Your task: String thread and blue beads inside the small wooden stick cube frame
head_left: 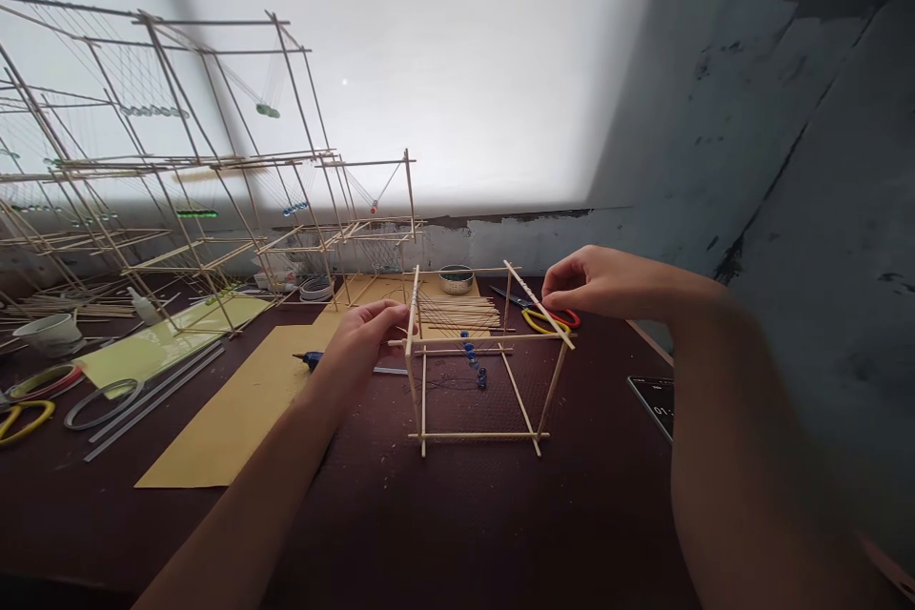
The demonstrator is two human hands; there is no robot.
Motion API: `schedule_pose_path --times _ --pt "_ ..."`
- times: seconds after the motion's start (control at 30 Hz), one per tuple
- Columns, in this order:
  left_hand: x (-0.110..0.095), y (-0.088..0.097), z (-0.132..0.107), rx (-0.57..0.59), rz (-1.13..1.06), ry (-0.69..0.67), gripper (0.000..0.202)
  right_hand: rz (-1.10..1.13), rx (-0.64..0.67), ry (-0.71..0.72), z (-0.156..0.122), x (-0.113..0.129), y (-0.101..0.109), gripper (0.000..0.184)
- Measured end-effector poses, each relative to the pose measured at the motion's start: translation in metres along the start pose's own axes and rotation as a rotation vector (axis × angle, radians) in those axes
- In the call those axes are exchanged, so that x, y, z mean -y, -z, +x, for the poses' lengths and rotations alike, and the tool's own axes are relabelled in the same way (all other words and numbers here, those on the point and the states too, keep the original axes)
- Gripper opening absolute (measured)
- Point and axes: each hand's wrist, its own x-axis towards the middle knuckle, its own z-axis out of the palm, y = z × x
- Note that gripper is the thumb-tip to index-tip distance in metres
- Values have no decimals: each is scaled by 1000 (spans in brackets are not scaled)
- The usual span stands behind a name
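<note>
A small box-shaped frame of wooden sticks (pixel 493 340) stands on the dark table in front of me. Blue beads (pixel 469 355) hang inside it in a slanting row on thin threads. My left hand (pixel 366 335) is closed at the frame's left side, fingers on the upper left stick. Beside the top right stick, which has thread wound round it, my right hand (pixel 604 284) is held in a pinch. Whatever lies between its fingertips is too small to make out.
Larger stick frames with hanging beads (pixel 268 111) fill the left and back. Behind my frame lie loose sticks (pixel 464 313), a tin (pixel 456 281) and scissors (pixel 539 320). A glue gun (pixel 312 359) and yellow paper (pixel 214 429) lie left, a phone (pixel 650 400) right.
</note>
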Motion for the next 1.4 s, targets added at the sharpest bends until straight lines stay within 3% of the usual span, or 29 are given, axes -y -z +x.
schedule_pose_path --times 0.5,1.4 --pt "0 -10 -2 -95 -100 98 19 29 25 43 2 -3 -1 18" --pt "4 -10 -2 -55 -140 99 22 27 9 31 0 0 -1 18"
